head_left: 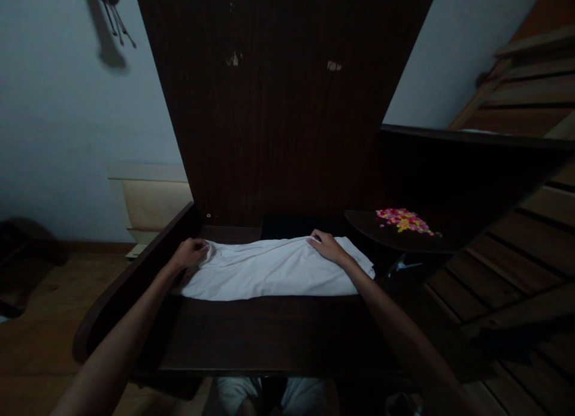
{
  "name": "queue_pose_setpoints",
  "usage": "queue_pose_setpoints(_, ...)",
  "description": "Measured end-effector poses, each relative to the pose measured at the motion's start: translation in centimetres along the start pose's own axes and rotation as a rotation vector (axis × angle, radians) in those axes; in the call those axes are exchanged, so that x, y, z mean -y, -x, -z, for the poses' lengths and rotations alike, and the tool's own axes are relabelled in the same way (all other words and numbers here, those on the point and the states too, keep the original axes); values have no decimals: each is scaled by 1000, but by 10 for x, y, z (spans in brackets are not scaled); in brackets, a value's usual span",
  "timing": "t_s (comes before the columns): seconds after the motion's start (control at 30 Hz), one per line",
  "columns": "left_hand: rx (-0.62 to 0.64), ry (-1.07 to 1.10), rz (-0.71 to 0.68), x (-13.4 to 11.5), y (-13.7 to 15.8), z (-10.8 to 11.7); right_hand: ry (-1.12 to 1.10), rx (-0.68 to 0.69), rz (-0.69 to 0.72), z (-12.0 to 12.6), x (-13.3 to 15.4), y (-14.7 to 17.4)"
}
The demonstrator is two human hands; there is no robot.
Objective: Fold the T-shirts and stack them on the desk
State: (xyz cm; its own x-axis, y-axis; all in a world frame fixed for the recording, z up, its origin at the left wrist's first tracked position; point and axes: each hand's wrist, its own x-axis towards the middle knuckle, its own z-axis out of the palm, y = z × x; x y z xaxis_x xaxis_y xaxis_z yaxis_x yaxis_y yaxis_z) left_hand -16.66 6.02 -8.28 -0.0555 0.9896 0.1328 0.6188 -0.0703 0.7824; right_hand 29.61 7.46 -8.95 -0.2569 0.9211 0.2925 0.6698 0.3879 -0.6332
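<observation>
A white cloth [265, 272], folded into a long strip with soft wrinkles, lies across the dark wooden desk [269, 338]. It looks like a garment, though its exact kind is unclear. At its far left corner, my left hand [192, 252] pinches the edge between curled fingers. My right hand [327, 246] grips the far edge right of the middle, thumb and fingers closed on the fabric. Past that hand, the cloth's right end shows layered edges lying on the desk.
A tall dark panel [278, 104] rises behind the desk. At right, a small rounded shelf [368, 227] bears a heap of pink, red and yellow pieces [404, 220]. A raised side board [135, 278] bounds the left. Wooden slats [521, 248] stand at far right.
</observation>
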Motion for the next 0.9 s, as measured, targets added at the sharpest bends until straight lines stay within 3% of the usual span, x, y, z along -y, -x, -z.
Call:
queue_pose_setpoints(0.2, -488, 306, -1, 2, 7, -2, -52, -58, 82, -6, -9, 5)
queue_pose_setpoints(0.3, -662, 437, 42, -2, 11, 1, -71, -24, 113, -7, -13, 6)
queue_pose_setpoints(0.4, -632, 592, 76, -12, 13, 11, -70, 37, 119, -5, -15, 4)
queue_pose_setpoints(0.6, -503, 777, 100, -39, 13, 34, -150, 25, 103, 0, -8, -2)
queue_pose_setpoints(0.77, -476, 771, 148, -50, 16, 41, -109, 248, 144, 12, 1, -8)
queue_pose_setpoints(0.9, -488, 672, 160, -44, 12, 44, -138, 215, 67, 15, 5, -19)
